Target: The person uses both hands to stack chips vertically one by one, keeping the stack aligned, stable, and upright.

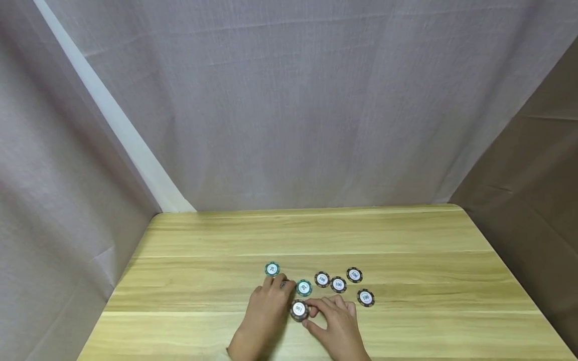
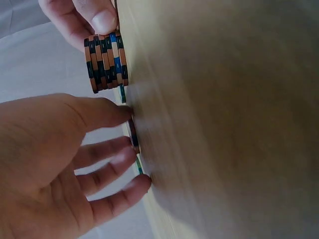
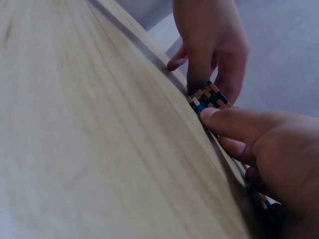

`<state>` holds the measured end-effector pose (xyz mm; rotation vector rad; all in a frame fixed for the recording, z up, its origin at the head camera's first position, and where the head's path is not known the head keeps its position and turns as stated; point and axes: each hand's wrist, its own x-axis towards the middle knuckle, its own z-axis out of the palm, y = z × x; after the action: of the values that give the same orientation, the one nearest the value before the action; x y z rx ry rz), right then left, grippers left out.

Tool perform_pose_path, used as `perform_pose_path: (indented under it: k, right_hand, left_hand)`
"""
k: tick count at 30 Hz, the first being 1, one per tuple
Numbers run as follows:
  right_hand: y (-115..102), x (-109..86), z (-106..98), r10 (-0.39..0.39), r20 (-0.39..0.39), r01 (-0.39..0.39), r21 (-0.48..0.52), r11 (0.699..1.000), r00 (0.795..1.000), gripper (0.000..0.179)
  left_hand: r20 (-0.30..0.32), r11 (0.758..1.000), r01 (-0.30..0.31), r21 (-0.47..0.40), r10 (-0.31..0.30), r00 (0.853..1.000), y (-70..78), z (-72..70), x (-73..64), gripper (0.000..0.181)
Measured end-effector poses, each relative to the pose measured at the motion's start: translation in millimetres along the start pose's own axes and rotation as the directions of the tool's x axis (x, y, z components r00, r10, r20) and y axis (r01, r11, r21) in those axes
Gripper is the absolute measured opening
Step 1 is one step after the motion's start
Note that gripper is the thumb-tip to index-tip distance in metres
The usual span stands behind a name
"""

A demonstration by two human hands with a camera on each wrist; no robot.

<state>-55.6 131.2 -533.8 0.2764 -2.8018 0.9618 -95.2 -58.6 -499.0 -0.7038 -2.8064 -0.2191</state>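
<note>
A short stack of poker chips (image 1: 299, 309), mostly black and orange with a blue-edged one low down, stands on the table; its top chip reads 100. My right hand (image 1: 336, 321) holds this stack by its right side, thumb and index finger against the edge. To the stack's upper left, my left hand (image 1: 267, 306) pinches a dark poker chip (image 2: 133, 135) lying on the tabletop between thumb and fingers; in the head view the hand mostly covers it. Close to the left fingers lie two green poker chips, one beyond them (image 1: 272, 268) and one to their right (image 1: 304, 288).
Several black-and-orange 100 chips lie flat right of the green ones, among them a chip (image 1: 338, 285) nearly touching its neighbour (image 1: 322, 279) and one chip (image 1: 366, 298) farthest right. The wooden table (image 1: 203, 281) is bordered by grey curtains (image 1: 289, 100).
</note>
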Motion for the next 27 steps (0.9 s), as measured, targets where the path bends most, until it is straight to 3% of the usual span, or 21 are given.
perform_pose_path:
  k: [12, 22, 27]
  right_hand:
    - [1.3, 0.1, 1.2, -0.008, -0.010, 0.008, -0.009, 1.000, 1.000, 0.038]
    - [2.1, -0.5, 2.9, -0.013, -0.011, 0.013, -0.001, 1.000, 1.000, 0.037]
    - [2.8, -0.5, 3.2, -0.010, -0.019, 0.010, -0.006, 1.000, 1.000, 0.037]
  left_hand:
    - [0.084, 0.990, 0.099, -0.103, -0.090, 0.992, 4.6, -2.1, 3.4, 0.039]
    - [0.016, 0.996, 0.086, 0.004, -0.086, 0.996, 5.8, -1.5, 2.2, 0.023]
    - [0.013, 0.995, 0.092, -0.023, -0.092, 0.996, 4.2, -3.5, 3.1, 0.021]
